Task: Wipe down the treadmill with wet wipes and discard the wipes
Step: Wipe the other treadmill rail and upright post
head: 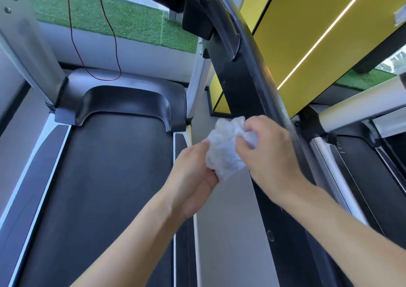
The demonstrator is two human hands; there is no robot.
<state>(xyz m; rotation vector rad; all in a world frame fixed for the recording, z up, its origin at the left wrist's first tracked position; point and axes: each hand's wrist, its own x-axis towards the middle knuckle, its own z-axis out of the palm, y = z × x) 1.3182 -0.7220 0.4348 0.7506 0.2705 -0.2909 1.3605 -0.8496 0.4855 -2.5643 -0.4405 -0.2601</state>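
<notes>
Black treadmill belt (105,177) runs below me, its handrail (252,67) on my right. My left hand (193,177) and right hand (270,155) both pinch a crumpled white wipe (224,150) beside that rail

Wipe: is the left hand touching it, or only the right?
Touching. The head view shows the left hand gripping the wipe at its lower edge; the right hand pinches its upper part.

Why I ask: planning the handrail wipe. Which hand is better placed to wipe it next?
Right, probably. The right hand pinches the wipe and lies just beside the black handrail; the left hand holds the wipe's lower edge, farther toward the belt.
</notes>
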